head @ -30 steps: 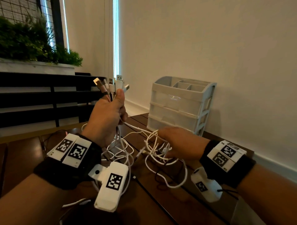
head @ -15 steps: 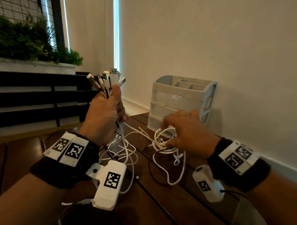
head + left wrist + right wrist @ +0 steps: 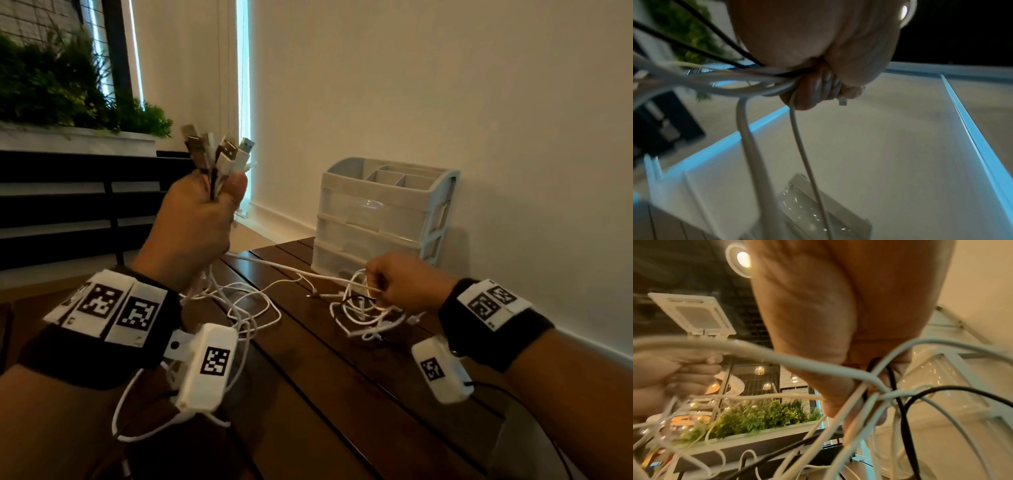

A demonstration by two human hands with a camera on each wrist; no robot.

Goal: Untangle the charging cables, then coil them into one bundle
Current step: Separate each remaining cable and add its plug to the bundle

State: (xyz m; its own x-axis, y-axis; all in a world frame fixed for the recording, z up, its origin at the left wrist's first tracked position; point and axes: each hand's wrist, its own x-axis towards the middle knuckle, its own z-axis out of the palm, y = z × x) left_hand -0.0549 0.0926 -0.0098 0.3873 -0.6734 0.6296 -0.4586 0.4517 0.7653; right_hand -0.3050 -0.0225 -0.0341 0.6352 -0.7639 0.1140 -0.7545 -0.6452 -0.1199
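Both hands (image 3: 191,226) (image 3: 407,284) grip unlabelled cables (image 3: 359,308).

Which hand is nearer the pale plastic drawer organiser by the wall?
Right. The right hand grips cable loops just in front of the pale plastic drawer organiser; the left hand is raised away to its left, gripping plugs.

Drawer organiser (image 3: 383,219) stands at the far edge of the surface (image 3: 308,394), against the wall. Charging cables (image 3: 246,308) lie looped on the surface in front of it and to its left, running between both hands. Left hand (image 3: 191,229) is raised above the far left part of the surface, cable plugs (image 3: 219,150) standing above its fist. Right hand (image 3: 407,284) sits just in front of the organiser, above a cable loop. Planter (image 3: 75,137) stands beyond the surface's left side.
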